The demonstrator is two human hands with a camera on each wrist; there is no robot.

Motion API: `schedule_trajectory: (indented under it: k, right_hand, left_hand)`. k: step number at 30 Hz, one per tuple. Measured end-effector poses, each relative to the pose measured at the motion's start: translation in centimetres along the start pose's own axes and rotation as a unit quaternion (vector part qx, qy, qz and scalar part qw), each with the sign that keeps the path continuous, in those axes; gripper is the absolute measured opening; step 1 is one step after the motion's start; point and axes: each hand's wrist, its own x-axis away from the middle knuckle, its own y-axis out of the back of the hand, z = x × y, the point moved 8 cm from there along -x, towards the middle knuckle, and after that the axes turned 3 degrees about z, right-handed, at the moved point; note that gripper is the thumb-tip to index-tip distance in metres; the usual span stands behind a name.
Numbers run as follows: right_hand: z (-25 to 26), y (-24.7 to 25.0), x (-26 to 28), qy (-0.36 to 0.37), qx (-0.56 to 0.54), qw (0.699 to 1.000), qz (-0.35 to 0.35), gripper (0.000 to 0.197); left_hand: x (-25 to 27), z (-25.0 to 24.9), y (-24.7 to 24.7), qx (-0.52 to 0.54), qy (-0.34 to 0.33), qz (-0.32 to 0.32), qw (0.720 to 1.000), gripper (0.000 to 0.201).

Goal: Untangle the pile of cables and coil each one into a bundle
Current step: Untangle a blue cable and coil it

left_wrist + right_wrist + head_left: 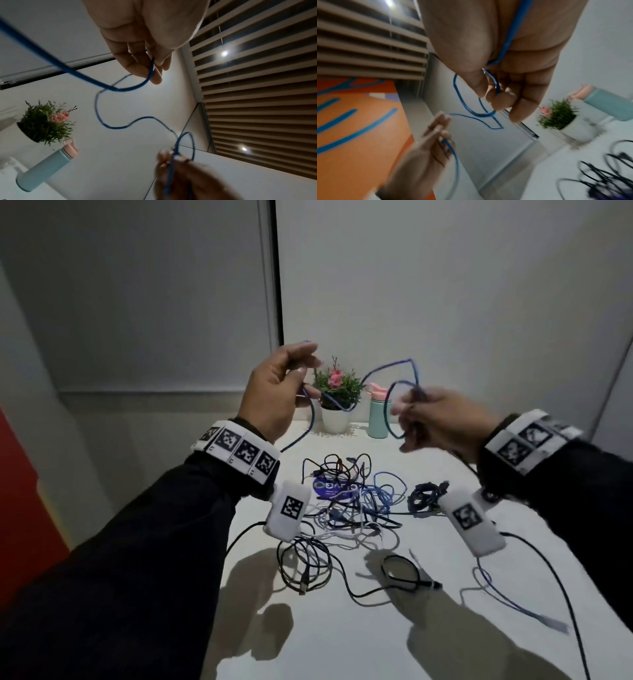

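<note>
Both grips, left hand (274,392) and right hand (442,422), pinch the blue cable (387,368) raised above the pile (346,501), apparently to form loops clear of tangles.

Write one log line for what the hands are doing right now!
left hand: pinches blue cable | right hand: grips loops of it | cable pile: tangled on table

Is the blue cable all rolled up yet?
Not yet. The blue cable hangs loosely between the left hand and the right hand, with only a loop or two gathered at the right.
</note>
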Motion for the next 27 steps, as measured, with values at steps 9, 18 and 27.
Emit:
schedule_trajectory:
  k: [9,18,27]
  right_hand:
    - [-5.9,-2.4,1.3,-0.066,0.630,0.748,0.200,0.071]
    - [4.1,-4.0,2.4,0.161,0.487,0.852,0.099,0.063]
    - [2.8,-1.6,2.3,0.225,0.281,0.933,0.023,0.019]
  left_hand:
    - [3.1,3.8,-0.6,-0.086,0.054,0.115,0.988,0.018]
    - [6.0,5.1,-5.5,-0.071,0.142,0.224,0.962,0.007]
    - [8.7,4.4,-5.3,-0.108,0.142,0.341,0.923,0.027]
